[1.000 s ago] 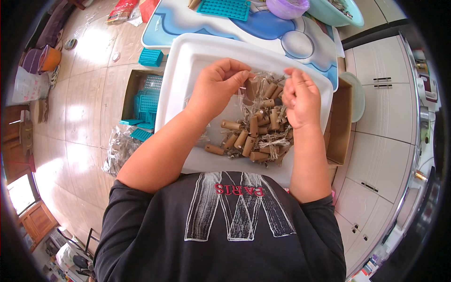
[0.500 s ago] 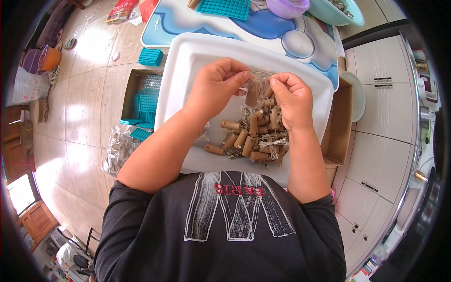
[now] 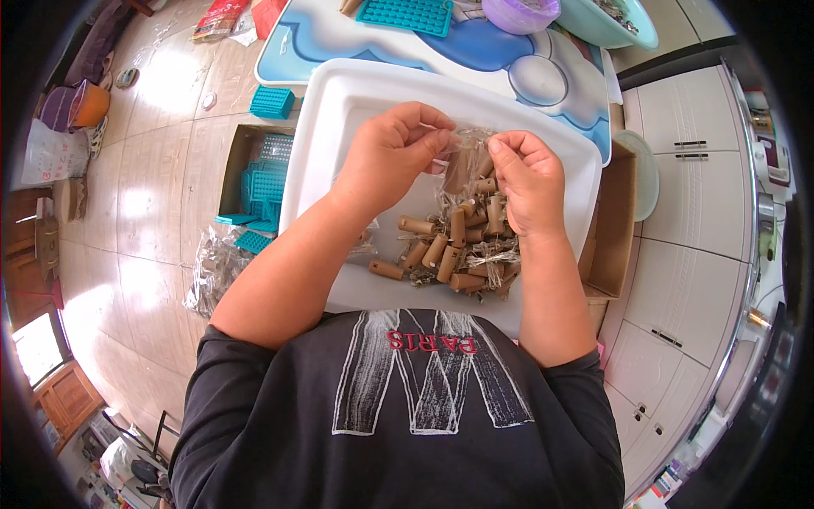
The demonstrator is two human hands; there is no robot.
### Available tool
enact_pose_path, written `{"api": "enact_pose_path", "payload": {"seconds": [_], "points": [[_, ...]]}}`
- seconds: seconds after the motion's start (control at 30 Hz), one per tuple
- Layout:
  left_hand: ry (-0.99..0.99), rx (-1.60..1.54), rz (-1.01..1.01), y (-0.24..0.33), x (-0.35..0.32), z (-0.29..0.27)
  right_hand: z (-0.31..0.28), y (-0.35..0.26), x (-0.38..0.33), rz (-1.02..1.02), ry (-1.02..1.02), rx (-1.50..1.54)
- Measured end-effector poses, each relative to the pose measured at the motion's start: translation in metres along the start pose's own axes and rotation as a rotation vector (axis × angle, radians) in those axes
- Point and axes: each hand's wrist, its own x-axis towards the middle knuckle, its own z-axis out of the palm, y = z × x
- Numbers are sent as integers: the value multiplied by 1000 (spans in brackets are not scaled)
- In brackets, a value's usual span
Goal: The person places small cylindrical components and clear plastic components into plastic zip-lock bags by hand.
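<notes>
**Pinching a clear bag over the white tray**

Looking down past our dark shirt, we see both forearms reaching forward over a white tray (image 3: 339,110) on the worktop. A heap of small brown cardboard tubes (image 3: 441,250) lies in the tray just beneath our wrists. Above the heap we hold a small clear plastic bag (image 3: 465,161) with a brown tube inside it. Our left hand (image 3: 392,153) pinches the bag's left edge between thumb and fingers (image 3: 438,140). Our right hand (image 3: 530,182) pinches its right side, fingers pressed together. Farther off, a blue mat (image 3: 475,51) carries a teal grid mould (image 3: 409,14) and a purple bowl (image 3: 520,12).
</notes>
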Motion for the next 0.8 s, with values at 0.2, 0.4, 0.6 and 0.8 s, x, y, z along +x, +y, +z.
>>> {"api": "enact_pose_path", "payload": {"seconds": [0.2, 0.4, 0.6, 0.8], "points": [[-42, -42, 10, 3, 0, -2, -1, 3, 1, 61, -3, 137], [-17, 49, 49, 6, -2, -9, -7, -1, 3, 207, -30, 272], [-20, 305, 80, 0, -4, -5, 7, 3, -1, 133, -38, 92], [65, 242, 231, 2, -2, -9, 9, 9, 2, 30, -24, -130]]}}
